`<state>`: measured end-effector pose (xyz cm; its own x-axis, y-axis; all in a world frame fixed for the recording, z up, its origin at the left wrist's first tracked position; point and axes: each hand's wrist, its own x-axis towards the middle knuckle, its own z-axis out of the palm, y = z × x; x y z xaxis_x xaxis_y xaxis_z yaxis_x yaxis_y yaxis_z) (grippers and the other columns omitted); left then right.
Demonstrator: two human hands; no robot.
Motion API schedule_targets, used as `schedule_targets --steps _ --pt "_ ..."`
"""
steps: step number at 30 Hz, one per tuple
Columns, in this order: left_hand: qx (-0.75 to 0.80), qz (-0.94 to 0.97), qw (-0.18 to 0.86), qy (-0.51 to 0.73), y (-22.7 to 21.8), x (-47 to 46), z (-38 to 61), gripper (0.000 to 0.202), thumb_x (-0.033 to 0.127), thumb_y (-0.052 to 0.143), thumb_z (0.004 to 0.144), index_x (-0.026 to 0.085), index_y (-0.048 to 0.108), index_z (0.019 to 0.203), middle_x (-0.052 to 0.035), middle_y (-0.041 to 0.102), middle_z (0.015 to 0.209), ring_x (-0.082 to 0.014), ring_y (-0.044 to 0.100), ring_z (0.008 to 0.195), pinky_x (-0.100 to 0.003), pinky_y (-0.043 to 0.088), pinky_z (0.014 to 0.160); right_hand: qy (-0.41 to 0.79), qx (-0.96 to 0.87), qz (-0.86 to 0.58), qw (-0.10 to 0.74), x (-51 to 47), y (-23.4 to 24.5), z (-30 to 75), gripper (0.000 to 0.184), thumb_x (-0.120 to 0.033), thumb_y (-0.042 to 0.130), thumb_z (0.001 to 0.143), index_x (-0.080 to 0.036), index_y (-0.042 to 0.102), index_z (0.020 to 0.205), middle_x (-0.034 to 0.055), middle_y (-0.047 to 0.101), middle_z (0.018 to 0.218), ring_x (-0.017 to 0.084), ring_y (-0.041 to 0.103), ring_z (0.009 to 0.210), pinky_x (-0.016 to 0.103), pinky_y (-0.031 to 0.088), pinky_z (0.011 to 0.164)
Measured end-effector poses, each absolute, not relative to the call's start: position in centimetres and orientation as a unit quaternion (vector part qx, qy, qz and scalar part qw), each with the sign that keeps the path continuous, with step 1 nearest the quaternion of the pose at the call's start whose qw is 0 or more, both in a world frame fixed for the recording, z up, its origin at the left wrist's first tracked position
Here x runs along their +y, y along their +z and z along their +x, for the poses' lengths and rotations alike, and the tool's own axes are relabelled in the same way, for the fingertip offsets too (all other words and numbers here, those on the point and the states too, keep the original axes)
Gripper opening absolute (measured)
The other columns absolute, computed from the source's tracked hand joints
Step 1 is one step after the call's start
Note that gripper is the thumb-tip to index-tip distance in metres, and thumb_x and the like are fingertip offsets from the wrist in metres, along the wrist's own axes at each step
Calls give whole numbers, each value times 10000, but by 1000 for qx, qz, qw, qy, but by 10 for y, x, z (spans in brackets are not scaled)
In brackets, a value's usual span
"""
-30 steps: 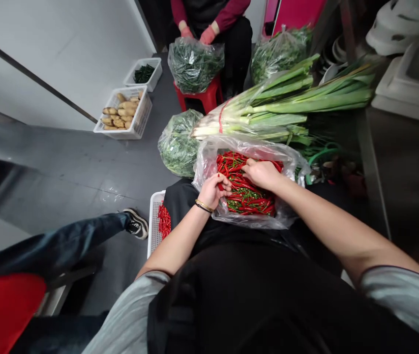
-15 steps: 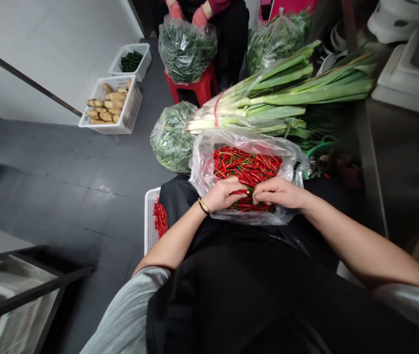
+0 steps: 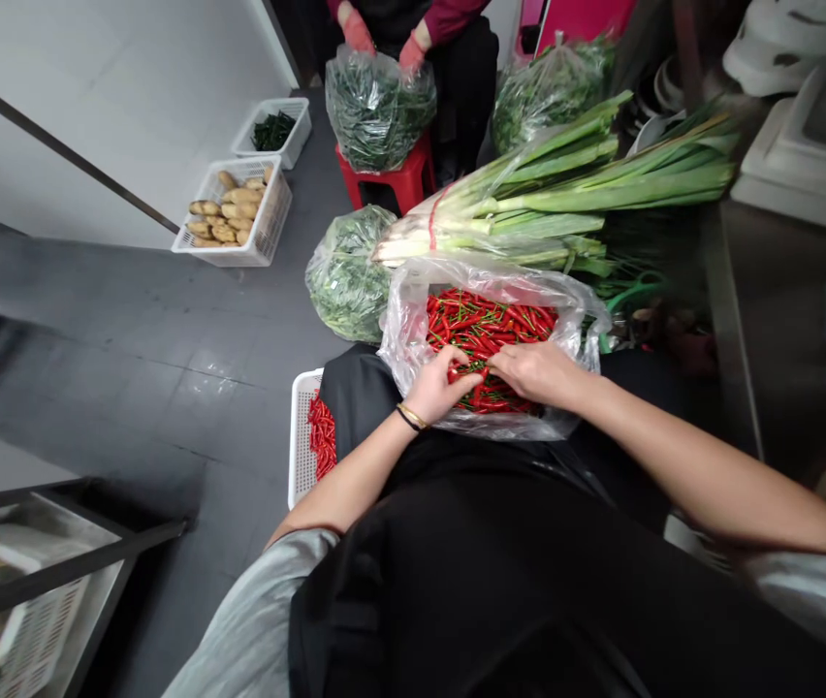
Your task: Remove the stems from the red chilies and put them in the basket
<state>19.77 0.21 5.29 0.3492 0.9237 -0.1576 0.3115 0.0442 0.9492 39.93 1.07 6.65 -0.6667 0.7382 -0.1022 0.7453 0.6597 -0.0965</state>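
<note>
In my lap sits a clear plastic bag [image 3: 405,339] full of red chili peppers [image 3: 486,325] with green stems. Over the near left part of the peppers is my left hand [image 3: 440,383], thumb and forefinger apart; its other fingers are partly hidden. My right hand [image 3: 536,373] reaches in from the right, fingertips pinched together at a chili stem close to the left thumb. By my left thigh stands a white basket [image 3: 302,441] holding loose red chilies [image 3: 322,436].
Beyond the bag lie long leeks [image 3: 486,218] and a bag of greens [image 3: 350,276]. A person in pink gloves [image 3: 411,53] handles bagged greens on a red stool [image 3: 388,184]. White baskets of brown roots [image 3: 231,208] and dark greens [image 3: 272,131] stand by the wall.
My left hand has opened its thumb from its forefinger and no longer shows the red chili it pinched. My right hand has moved slightly left. The view has shifted a little.
</note>
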Motion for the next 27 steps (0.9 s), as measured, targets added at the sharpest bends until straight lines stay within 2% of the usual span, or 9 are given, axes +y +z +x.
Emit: schedule_targets --steps 3,5,9,11,13,16,18,22,27 --pt "430 760 441 208 47 -2 205 126 292 651 758 187 586 781 -14 554 714 -150 530 701 -270 414 706 -93 905 414 21 -6 78 398 324 -211 355 937 -113 659 882 128 662 806 187 592 677 282 301 549" --pt "367 805 434 168 47 -3 204 93 252 582 801 184 593 738 -40 568 743 -161 545 736 -274 405 718 -174 904 391 13 -12 83 402 330 -235 363 940 -126 663 854 108 672 799 179 604 682 271 341 573" --pt "287 767 547 172 53 -3 189 115 289 587 791 179 619 784 -38 580 750 -135 540 691 -262 399 682 -392 870 298 6 6 84 414 333 -369 410 940 -191 691 917 33 691 814 151 629 724 245 429 668" --pt "305 653 657 221 55 -2 183 197 359 630 747 169 582 766 -5 535 657 -103 492 569 -244 381 580 -364 865 345 -15 26 79 408 364 -420 417 933 -200 691 1031 62 691 970 178 641 846 274 449 750" --pt "303 505 754 292 55 -1 180 300 435 654 692 167 522 717 27 466 579 -79 428 463 -225 319 465 -252 860 442 -19 47 71 391 407 -436 401 935 -195 667 1129 114 643 1131 224 627 959 316 449 798" --pt "263 357 831 335 52 -3 181 376 477 682 622 165 492 711 25 475 563 -85 440 416 -205 238 378 -148 849 503 73 71 59 362 398 -393 392 935 -165 674 1098 151 639 1103 255 642 913 320 454 714" --pt "278 326 850 305 49 -7 185 370 430 714 620 157 510 764 17 520 569 -88 464 412 -186 216 358 -135 857 485 115 79 56 356 340 -326 414 917 -150 688 1017 144 659 1042 248 646 881 301 445 678" --pt "345 309 837 291 40 -11 195 332 339 751 659 149 497 755 57 485 486 -53 418 372 -164 255 367 -145 861 479 92 82 57 377 273 -262 427 889 -170 682 925 97 688 999 210 637 890 280 438 734" --pt "334 282 847 302 39 -2 202 358 441 706 725 140 517 767 65 442 445 -127 580 479 -222 448 487 -171 854 483 86 74 55 386 336 -400 429 914 -181 665 1012 92 697 1054 216 636 947 290 451 772"
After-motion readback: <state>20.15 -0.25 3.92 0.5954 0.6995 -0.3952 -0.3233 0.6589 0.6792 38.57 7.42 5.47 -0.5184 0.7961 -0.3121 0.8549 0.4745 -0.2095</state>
